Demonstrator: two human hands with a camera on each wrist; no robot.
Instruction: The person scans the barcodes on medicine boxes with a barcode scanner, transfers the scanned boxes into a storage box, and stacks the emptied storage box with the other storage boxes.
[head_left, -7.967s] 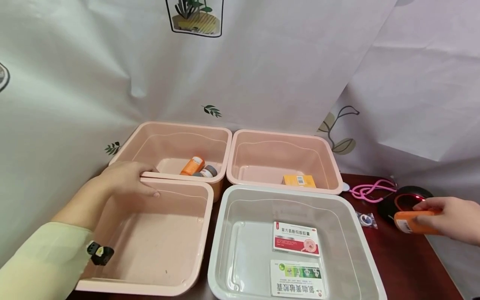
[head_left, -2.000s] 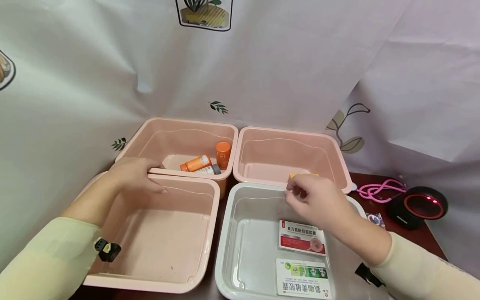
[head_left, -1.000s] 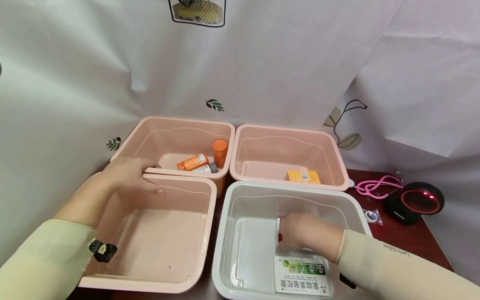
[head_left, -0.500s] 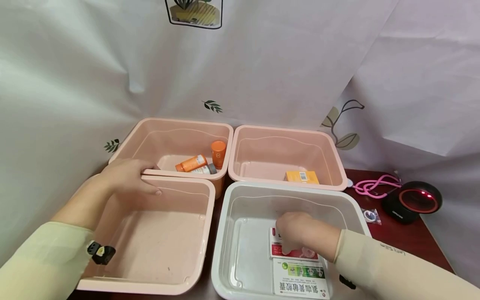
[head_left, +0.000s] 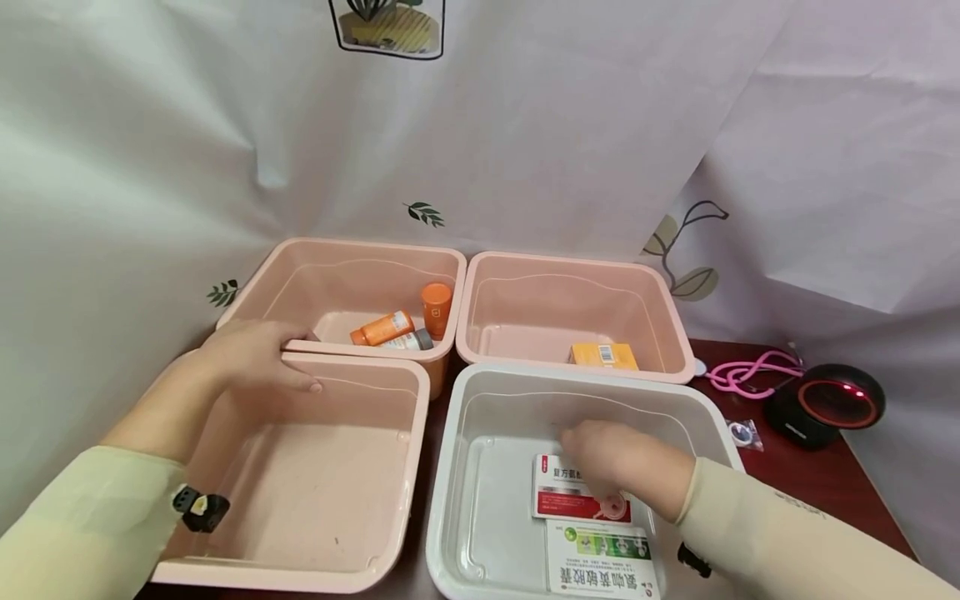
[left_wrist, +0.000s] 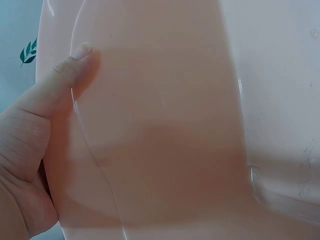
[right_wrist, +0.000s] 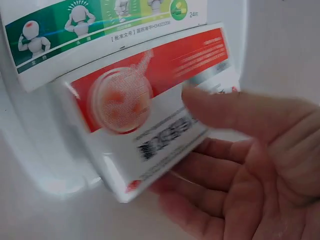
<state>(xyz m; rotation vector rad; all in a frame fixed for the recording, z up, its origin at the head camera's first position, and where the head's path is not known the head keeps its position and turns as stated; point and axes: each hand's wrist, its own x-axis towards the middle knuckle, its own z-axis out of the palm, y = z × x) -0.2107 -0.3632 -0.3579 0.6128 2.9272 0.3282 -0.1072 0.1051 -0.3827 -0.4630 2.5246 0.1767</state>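
My right hand point(head_left: 615, 462) is inside the grey bin point(head_left: 442, 500), thumb on top of a red and white medicine box point(head_left: 566, 500) and fingers curled under its edge. In the right wrist view that medicine box point(right_wrist: 150, 107) tilts and overlaps a green and white medicine box point(right_wrist: 55, 50), which lies flat on the bin's floor. My left hand point(head_left: 251, 354) grips the back rim of the near-left pink bin point(head_left: 420, 467). Its thumb point(left_wrist: 75, 65) presses the inner wall in the left wrist view; its other fingers go over the rim, mostly hidden.
Behind, the back-left pink bin point(head_left: 352, 250) holds two orange bottles and a grey-capped bottle point(head_left: 411, 340). A yellow box point(head_left: 603, 356) lies in the back-right pink bin point(head_left: 570, 265). To the right are a black scanner point(head_left: 825, 404), a pink stethoscope point(head_left: 750, 375) and a small packet point(head_left: 744, 435).
My right hand brought an orange bottle from the right into the back-left bin, then reached into the grey bin. The red and white box has shifted nearer and left. My left hand stays put.
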